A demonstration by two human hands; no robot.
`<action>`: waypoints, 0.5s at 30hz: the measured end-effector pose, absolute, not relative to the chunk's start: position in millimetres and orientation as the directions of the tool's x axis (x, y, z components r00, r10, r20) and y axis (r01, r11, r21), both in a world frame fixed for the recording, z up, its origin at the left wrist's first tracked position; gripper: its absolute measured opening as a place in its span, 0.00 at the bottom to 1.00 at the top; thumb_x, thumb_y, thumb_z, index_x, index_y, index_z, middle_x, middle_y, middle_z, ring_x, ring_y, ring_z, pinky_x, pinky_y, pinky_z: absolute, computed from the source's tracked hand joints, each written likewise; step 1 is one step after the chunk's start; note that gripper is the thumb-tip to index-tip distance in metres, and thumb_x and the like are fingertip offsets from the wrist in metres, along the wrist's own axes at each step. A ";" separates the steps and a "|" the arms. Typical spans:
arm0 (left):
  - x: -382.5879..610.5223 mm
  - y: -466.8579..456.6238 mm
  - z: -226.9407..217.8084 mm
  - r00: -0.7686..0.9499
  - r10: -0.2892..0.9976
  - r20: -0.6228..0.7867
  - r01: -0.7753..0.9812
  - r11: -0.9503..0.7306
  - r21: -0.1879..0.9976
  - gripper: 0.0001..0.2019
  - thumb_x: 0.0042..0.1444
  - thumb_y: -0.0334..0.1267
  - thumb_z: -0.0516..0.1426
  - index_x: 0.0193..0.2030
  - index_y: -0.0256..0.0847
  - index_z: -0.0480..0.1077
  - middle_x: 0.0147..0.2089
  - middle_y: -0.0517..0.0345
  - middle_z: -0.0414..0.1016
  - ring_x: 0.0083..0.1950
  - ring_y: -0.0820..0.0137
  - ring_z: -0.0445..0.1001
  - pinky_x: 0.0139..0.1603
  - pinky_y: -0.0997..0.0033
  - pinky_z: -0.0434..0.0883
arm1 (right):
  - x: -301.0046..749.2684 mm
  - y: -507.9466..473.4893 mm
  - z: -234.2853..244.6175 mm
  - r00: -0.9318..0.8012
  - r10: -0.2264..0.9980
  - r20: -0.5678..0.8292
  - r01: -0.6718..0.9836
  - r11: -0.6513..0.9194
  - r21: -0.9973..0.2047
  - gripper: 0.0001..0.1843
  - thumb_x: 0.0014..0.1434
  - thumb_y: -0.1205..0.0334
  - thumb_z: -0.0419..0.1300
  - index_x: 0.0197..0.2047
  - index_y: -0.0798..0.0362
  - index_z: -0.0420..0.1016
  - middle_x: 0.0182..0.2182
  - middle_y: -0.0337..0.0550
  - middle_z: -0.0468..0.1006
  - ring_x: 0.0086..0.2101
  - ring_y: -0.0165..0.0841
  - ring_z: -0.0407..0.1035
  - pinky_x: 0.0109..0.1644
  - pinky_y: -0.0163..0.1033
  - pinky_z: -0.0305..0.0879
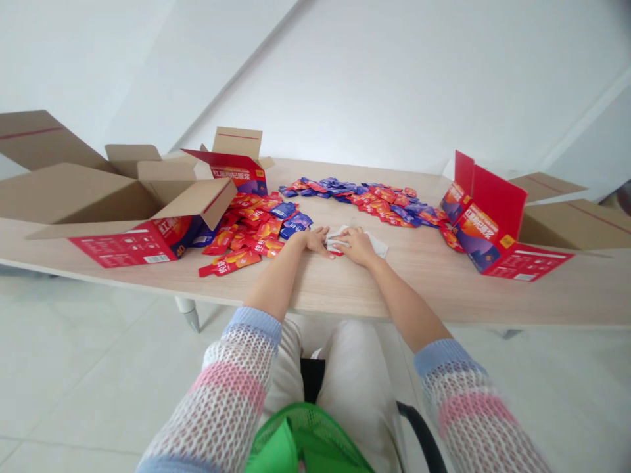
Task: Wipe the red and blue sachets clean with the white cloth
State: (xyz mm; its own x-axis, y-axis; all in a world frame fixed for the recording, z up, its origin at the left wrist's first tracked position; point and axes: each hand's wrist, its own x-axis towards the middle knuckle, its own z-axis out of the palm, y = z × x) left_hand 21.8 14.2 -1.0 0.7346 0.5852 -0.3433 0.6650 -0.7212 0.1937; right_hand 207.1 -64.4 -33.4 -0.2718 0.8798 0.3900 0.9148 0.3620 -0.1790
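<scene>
My left hand [316, 242] lies low on the table with its fingers apart, at the left edge of a white cloth or tissue [379, 247]. Bent over that white cloth, my right hand [359, 247] grips it and presses it down. A bit of a red sachet [336, 253] shows beneath the cloth between both hands; most of it is covered. Just left of my left hand is a heap of red sachets [246, 226] with some blue ones [296, 223] among them.
A curved row of red and blue sachets [382, 200] lies farther back. Open red cartons stand at the left [128, 246], back left [236, 174] and right [493, 230], flaps spread outward. The wooden table's [340, 292] front edge is close to my lap.
</scene>
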 end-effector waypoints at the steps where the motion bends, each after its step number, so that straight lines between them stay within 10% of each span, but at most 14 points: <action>1: 22.0 14.1 -0.8 0.732 0.586 -0.348 0.668 -0.717 0.198 0.56 0.38 0.71 0.55 0.71 0.49 0.42 0.73 0.53 0.21 0.72 0.51 0.25 0.66 0.41 0.32 | 211.0 -63.8 -33.0 -0.242 0.890 0.387 0.924 0.333 -0.187 0.19 0.61 0.45 0.55 0.51 0.39 0.77 0.47 0.45 0.71 0.48 0.42 0.59 0.53 0.44 0.57; 15: 21.5 7.5 5.7 0.736 0.572 -0.363 0.662 -0.721 0.207 0.52 0.43 0.70 0.54 0.71 0.58 0.37 0.73 0.57 0.20 0.72 0.52 0.24 0.65 0.38 0.30 | 256.0 -56.1 -32.6 0.250 0.905 0.345 0.961 -0.189 -0.201 0.18 0.63 0.49 0.52 0.51 0.42 0.77 0.47 0.52 0.73 0.48 0.45 0.63 0.49 0.48 0.59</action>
